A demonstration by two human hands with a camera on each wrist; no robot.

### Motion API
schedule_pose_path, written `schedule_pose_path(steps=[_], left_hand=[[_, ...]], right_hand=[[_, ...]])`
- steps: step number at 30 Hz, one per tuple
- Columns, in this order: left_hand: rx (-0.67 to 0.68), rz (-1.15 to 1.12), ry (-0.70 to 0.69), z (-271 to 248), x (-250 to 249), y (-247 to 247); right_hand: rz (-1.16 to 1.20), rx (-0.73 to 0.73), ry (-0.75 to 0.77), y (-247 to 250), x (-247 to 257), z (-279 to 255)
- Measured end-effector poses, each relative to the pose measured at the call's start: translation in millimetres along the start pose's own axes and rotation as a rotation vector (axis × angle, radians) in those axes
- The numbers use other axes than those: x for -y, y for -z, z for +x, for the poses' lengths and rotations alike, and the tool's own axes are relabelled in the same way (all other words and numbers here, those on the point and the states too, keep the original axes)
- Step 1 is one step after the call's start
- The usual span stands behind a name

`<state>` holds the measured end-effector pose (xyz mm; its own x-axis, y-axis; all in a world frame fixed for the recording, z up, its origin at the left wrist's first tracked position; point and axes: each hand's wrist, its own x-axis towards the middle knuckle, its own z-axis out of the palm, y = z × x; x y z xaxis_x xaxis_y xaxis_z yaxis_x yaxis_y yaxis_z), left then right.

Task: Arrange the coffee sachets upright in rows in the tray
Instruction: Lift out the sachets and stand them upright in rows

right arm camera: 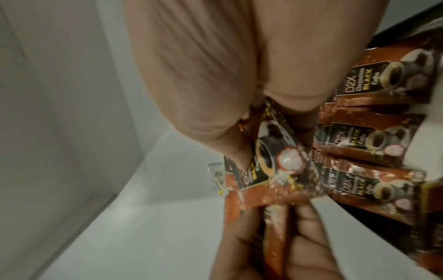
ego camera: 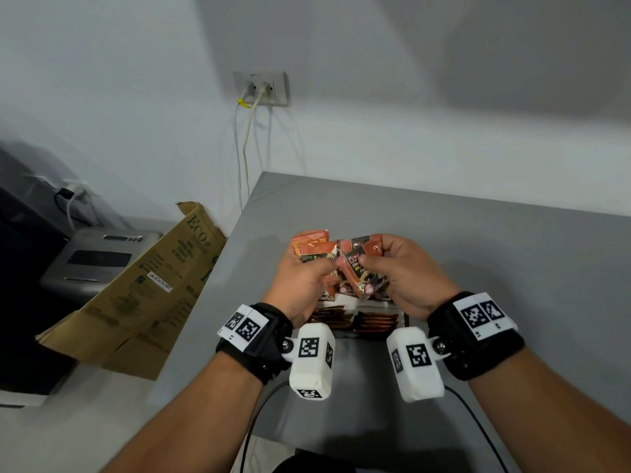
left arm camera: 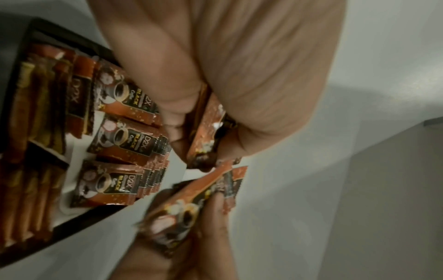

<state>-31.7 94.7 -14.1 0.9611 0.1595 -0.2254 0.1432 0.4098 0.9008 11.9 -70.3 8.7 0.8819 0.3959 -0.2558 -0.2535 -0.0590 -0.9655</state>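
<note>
Both hands hover above the dark tray [ego camera: 405,319] on the grey table. My left hand [ego camera: 300,278] grips a small stack of orange-and-black coffee sachets [ego camera: 312,247], fanned upward. My right hand [ego camera: 392,268] pinches another sachet [ego camera: 358,271], tilted, close against the left stack. In the left wrist view the tray [left arm camera: 36,26] holds three rows of upright sachets [left arm camera: 124,136] and brown stick packs [left arm camera: 36,113] beside them. The right wrist view shows the pinched sachet [right arm camera: 268,157] and the tray's rows [right arm camera: 374,140] behind it.
A flattened cardboard box [ego camera: 143,291] leans at the table's left edge, with a grey printer [ego camera: 99,257] behind it. A wall socket [ego camera: 262,87] with white cables sits above the table's far corner. Bare grey tabletop [ego camera: 495,240] lies beyond and right of the hands.
</note>
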Motion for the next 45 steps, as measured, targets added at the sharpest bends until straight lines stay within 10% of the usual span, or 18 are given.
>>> schedule_pose_path(steps=[10, 16, 45], left_hand=[[0.098, 0.251, 0.031, 1.2, -1.7, 1.3], [-0.112, 0.091, -0.025, 4.7, -2.7, 5.7], [0.003, -0.192, 0.171, -6.9, -5.2, -3.3]], right_hand=[[0.044, 0.031, -0.008, -1.9, 0.3, -0.9], [0.024, -0.025, -0.04, -3.3, -7.4, -5.5], [0.422, -0.11, -0.108, -15.4, 6.6, -2.1]])
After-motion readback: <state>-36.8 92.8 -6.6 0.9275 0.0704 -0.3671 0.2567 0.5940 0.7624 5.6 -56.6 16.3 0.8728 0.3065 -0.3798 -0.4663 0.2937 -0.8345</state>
